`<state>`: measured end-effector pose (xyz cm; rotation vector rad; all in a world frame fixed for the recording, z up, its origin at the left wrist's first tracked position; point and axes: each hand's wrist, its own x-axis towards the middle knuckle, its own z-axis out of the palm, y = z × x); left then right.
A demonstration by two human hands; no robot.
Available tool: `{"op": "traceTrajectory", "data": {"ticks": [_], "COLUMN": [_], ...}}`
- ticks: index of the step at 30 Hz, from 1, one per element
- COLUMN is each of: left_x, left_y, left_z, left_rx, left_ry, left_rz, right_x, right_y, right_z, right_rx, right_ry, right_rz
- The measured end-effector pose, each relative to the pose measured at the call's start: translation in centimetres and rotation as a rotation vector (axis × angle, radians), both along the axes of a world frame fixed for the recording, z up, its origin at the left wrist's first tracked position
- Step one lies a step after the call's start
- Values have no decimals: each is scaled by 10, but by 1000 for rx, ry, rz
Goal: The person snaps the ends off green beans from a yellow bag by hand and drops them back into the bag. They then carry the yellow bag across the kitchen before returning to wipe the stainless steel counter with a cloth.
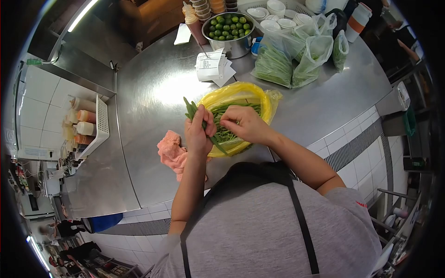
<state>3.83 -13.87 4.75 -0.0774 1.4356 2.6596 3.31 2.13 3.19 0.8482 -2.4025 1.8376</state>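
Note:
My left hand (pixel 200 132) is closed around a small bunch of long green beans (pixel 189 109), whose ends stick out above and below the fist. To its right, my right hand (pixel 245 123) hovers over a yellow plastic bag (pixel 266 104), thumb and fingertips pinched together. Whatever those fingertips hold is hidden or too small to name. Inside the spread bag lie more cut green pieces (pixel 225 134), partly covered by both hands. A crumpled pink cloth (pixel 172 153) rests on the steel table beside my left forearm.
Beyond the bag, printed slips (pixel 211 66) lie on the steel table (pixel 153 99). A metal pot of limes (pixel 229 48), squeeze bottles (pixel 195 28), clear bags of green vegetables (pixel 273 65) and white bowls (pixel 276 8) stand at the back. A white basket of bottles (pixel 103 118) is at left.

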Motion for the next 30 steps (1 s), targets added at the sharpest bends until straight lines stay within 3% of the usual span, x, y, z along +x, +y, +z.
{"op": "traceTrajectory", "data": {"ticks": [2, 4, 5, 7, 8, 9, 11, 14, 16, 19, 21, 22, 24, 25, 27, 30], "left_x": [1, 4, 3, 0, 0, 0, -3, -1, 0, 1, 4, 4, 6, 6, 5, 5], "left_y": [-1, -4, -9, -10, -10, -9, -5, -6, -13, -21, -16, -12, -2, 0, 2, -3], "left_z": [-1, -6, -9, -10, -10, -11, -18, -16, -14, -13, -9, -5, 3, 2, 1, 5], "left_rx": [125, 252, 232, 210, 47, -115, -122, -75, -21, -214, -640, -639, -1220, -1220, -1452, -1362], "left_ry": [12, 16, 3, -3, -44, -85, -57, -66, -94, -107, -79, -80, 591, 587, 546, 413], "left_rz": [-12, -23, -20, -24, 27, 78, 97, 77, 36, -30, 43, 43, 99, 98, -76, -83], "right_x": [-7, -18, -25, -35, -36, -32, -26, -33, -35, -34, -31, -29, -25, -22, -22, -28], "right_y": [3, 11, 19, 43, 52, 52, 50, 47, 44, 40, 38, 36, 30, 25, 23, 37], "right_z": [-1, 5, 5, 4, -3, -13, -34, -53, -59, -47, -33, -27, -16, -11, -7, -7], "right_rx": [-97, -903, -904, -372, -25, -26, 584, 796, 799, 698, 598, 513, 429, 420, 412, 391], "right_ry": [-28, -656, -654, -350, -315, -315, 227, 357, 365, 288, 202, 221, 236, 339, 446, 458], "right_rz": [-33, -237, -240, -183, -127, -133, -168, -106, -99, -98, -97, -66, -34, -37, -39, -36]}}
